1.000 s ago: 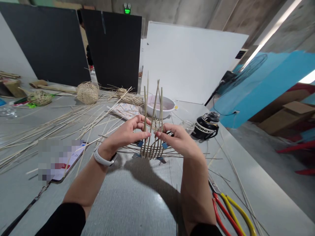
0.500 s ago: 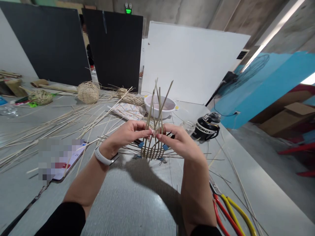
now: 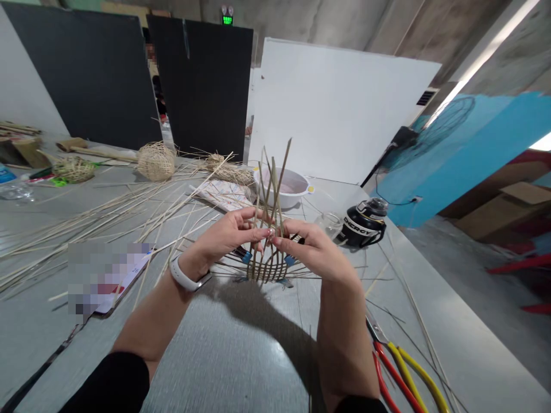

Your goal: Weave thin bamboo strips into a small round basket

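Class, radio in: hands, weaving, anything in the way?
Left hand and right hand nearly touching, fingers amid upright strips. Woven mesh just below, blue clips at its edges. Scissors off to the right, not blocking.

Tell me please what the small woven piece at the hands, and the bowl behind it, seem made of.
Woven piece: probably bamboo or similar plant material, dull-looking; its narrow brownish strips suggest this. Bowl: likely smooth plastic; its even pale wall suggests this.
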### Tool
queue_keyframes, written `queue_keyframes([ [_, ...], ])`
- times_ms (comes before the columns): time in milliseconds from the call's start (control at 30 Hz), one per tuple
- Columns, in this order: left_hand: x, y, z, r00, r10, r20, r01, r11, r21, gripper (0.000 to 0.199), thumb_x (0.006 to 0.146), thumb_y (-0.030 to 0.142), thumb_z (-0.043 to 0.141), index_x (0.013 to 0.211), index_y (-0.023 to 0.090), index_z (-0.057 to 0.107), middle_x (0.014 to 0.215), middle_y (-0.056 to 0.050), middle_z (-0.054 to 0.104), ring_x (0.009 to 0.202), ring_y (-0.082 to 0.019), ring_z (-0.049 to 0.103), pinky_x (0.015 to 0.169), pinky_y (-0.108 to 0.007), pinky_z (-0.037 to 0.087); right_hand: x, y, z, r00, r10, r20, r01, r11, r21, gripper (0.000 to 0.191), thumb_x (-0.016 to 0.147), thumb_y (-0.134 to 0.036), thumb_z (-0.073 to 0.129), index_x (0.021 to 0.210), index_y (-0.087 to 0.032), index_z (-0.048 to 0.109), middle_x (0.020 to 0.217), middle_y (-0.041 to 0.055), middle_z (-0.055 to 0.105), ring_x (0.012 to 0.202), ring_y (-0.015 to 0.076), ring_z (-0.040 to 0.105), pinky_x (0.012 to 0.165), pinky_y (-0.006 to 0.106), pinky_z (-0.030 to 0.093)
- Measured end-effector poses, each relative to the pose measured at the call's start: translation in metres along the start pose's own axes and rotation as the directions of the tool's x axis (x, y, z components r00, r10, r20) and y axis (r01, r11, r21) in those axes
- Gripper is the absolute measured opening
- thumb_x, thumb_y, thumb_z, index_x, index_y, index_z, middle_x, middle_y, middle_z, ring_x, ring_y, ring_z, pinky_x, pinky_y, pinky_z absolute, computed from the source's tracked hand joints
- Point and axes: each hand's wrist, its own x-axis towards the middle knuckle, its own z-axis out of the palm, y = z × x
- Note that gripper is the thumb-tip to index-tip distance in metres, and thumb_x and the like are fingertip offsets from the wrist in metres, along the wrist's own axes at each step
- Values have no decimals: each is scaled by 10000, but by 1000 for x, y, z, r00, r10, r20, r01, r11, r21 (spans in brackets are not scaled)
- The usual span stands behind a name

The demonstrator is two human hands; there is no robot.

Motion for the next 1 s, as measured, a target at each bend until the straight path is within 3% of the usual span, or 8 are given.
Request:
queue_keyframes([
  [267,-1,1,-2,996,53,-66,-56,998,-42,231,799,291,754,874,167,574,723,34,608,673,-90,579,677,-227,463,-1,0,2,992,84,-91,-82,996,18,241,896,-355,600,735,-182,647,703,9,589,694,142,506,684,309,418],
  [567,-4,2,-1,997,73,-15,-73,997,37,218,826,314,734,889,154,600,848,-8,664,820,-134,641,798,-275,487,1,-3,7,984,123,-132,-122,992,18,293,887,-354,564,658,-178,608,646,2,557,657,136,492,642,293,388],
  [700,-2,-5,-2,996,74,-50,-71,995,65,284,777,337,779,938,144,649,916,-34,699,888,-158,645,853,-301,483,2,-2,10,962,144,-231,-161,985,-55,361,902,-392,555,608,-193,489,598,-23,467,602,118,416,583,278,332],
  [800,0,-8,0,997,60,-44,-54,992,113,258,757,305,783,922,138,677,901,-37,704,876,-159,638,847,-299,482,3,-3,14,941,129,-313,-175,977,-125,371,895,-399,584,620,-205,427,592,-38,431,591,112,386,572,272,314],
  [1000,3,-8,3,999,30,-32,-22,975,221,190,768,296,748,867,139,703,847,-36,704,828,-163,636,797,-297,490,1,-2,12,949,70,-307,-110,987,-114,301,884,-284,594,625,-194,469,638,-21,492,643,124,437,624,275,349],
])
